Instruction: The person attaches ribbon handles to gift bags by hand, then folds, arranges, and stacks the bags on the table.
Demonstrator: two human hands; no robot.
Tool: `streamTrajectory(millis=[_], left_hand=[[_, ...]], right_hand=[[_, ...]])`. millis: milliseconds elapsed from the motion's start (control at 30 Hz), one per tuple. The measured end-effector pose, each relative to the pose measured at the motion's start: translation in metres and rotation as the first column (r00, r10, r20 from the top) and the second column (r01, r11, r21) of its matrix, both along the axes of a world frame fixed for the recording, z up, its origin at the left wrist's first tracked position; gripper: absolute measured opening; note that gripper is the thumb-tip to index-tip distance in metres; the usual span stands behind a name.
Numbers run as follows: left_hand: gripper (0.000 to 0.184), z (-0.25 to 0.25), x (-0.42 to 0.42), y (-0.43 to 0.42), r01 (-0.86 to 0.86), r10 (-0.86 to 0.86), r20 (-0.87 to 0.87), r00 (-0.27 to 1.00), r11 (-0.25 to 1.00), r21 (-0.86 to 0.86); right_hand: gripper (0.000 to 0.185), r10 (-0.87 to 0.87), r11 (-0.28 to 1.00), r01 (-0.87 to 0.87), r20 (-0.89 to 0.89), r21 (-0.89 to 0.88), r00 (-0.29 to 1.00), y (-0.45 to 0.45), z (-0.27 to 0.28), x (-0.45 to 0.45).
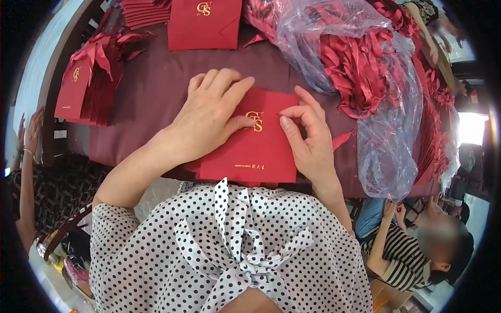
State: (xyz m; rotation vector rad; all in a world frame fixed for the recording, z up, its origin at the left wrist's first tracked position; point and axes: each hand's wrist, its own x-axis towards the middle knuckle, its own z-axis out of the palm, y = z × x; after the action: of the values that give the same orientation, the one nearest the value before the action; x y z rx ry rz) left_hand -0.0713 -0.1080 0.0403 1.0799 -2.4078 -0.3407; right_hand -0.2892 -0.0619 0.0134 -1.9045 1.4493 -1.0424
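A flat red paper gift bag (250, 148) with a gold logo and small gold lettering lies on the table edge in front of me. At least one more red bag shows beneath its edges. My left hand (211, 112) rests over its left side, fingers spread and thumb on the logo. At the bag's upper right, my right hand (309, 133) pinches thumb and forefinger together. A red ribbon (342, 139) sticks out on the far side of that hand; only a tiny bit of red shows at the pinch, the rest being hidden by the fingers.
Ribboned bags (83, 88) stand stacked at left, and another red bag (203, 26) lies at the back. A clear plastic bag (389, 151) with red ribbons (357, 68) spreads across the right. A person in a striped top (407, 261) sits at lower right.
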Motion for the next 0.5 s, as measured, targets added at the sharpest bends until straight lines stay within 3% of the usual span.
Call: streamTrajectory(millis=[167, 233, 500], left_hand=[[0.038, -0.005, -0.004, -0.01, 0.098, -0.1, 0.077, 0.992, 0.994, 0.039], [0.033, -0.008, -0.008, -0.01, 0.094, -0.091, -0.077, 0.993, 0.995, 0.03], [0.029, 0.011, -0.008, -0.031, 0.165, -0.15, -0.094, 0.984, 0.969, 0.184]], right_hand=[[0.011, 0.026, 0.989, -0.031, -0.038, -0.143, 0.999, -0.004, -0.004, 0.005], [0.011, 0.029, 0.979, -0.039, -0.051, -0.199, 0.998, -0.002, -0.006, 0.004], [0.014, 0.05, 0.957, -0.07, -0.081, -0.28, 0.995, -0.001, -0.005, 0.009]])
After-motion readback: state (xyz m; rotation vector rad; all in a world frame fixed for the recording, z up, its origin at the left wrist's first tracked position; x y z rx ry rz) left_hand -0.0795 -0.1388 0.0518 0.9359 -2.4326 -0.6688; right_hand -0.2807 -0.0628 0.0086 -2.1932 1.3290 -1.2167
